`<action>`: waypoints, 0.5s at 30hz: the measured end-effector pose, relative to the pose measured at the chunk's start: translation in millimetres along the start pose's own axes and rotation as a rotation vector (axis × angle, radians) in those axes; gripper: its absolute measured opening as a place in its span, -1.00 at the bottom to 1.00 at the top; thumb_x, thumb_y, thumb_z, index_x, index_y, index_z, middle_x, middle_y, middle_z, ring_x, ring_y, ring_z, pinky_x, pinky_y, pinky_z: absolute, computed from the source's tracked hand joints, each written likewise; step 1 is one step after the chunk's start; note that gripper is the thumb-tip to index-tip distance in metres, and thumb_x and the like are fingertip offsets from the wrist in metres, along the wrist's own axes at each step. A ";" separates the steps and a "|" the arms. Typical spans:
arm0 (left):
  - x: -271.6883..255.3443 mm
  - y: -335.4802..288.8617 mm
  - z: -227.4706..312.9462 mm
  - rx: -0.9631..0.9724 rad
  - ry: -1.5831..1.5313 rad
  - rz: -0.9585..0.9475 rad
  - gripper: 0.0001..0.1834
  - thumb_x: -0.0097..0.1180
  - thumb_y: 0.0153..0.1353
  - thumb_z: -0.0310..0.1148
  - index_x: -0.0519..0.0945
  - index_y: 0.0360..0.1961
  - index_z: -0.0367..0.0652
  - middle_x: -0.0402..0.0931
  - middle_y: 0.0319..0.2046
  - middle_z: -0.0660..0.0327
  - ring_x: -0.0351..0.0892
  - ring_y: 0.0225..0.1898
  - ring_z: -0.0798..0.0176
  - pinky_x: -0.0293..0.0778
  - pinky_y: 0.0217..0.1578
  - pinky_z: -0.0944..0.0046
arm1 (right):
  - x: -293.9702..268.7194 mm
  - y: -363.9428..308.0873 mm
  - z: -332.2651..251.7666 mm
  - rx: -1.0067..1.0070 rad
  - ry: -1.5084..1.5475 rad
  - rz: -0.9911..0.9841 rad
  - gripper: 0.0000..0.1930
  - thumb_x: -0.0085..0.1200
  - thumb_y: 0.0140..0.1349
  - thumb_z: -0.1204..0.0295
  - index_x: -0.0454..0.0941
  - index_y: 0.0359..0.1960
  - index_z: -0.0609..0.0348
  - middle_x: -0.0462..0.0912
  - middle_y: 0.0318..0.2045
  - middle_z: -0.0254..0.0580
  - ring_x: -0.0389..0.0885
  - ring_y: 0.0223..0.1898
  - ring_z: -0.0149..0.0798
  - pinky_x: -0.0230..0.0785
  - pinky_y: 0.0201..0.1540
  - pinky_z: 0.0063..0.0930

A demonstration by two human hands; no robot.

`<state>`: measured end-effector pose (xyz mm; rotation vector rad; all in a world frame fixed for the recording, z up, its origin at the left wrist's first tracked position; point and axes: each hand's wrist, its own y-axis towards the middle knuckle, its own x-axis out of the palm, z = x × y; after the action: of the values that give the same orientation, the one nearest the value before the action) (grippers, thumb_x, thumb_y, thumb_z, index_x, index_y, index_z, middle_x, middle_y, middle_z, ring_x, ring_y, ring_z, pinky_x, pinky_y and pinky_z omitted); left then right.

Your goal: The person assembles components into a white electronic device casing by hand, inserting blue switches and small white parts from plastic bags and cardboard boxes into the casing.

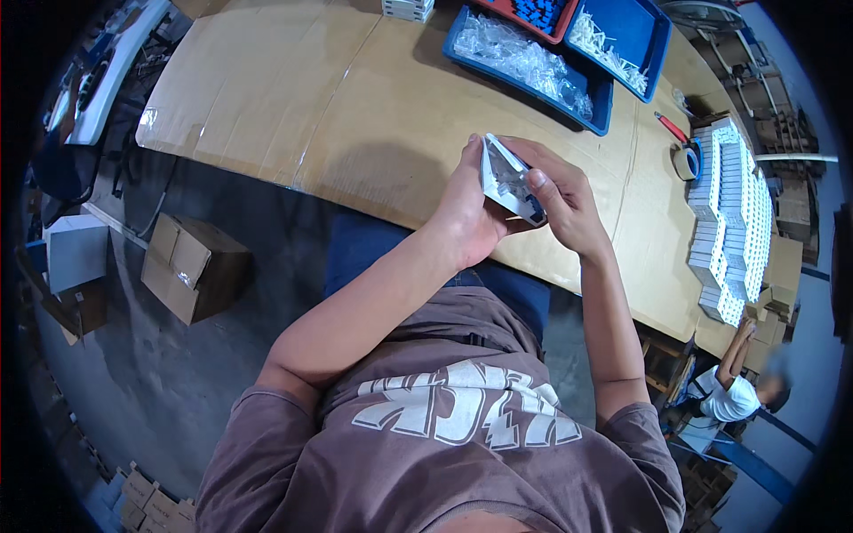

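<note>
Just past the table's near edge, both my hands are closed on a small white box (490, 191) that stands tilted between them. Its side facing me looks open, with clear plastic and small pale and dark parts showing in it. My left hand (464, 213) wraps the box's left side and underside. On the other side, my right hand (576, 206) grips it with the thumb at the right edge and the fingers behind. Most of the fingertips are hidden by the box.
Beyond my hands sit a blue tray of clear plastic bags (524, 67), a blue tray of white pieces (613, 53) and a red tray of blue parts (538, 13). Stacked white boxes (730, 218), tape (685, 164) and a red-handled tool (671, 127) lie right. A co-worker (733, 395) is beyond.
</note>
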<state>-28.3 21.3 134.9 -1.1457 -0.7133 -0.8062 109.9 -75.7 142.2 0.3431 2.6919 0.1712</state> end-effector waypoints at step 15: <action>-10.0 3.9 -7.8 0.002 -0.007 0.050 -0.39 -0.49 0.61 0.21 0.43 0.25 0.05 0.52 0.13 0.16 0.55 0.17 0.10 0.55 0.17 -0.24 | 3.3 -13.8 2.8 0.265 0.036 -0.053 -0.61 0.07 0.50 0.31 0.62 0.23 0.27 0.65 0.25 0.02 0.67 0.15 -0.19 0.48 0.18 -0.34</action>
<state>-29.7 16.4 122.6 -1.1607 -0.6890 -0.7596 105.2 -88.0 136.0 0.3496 2.7597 -0.1983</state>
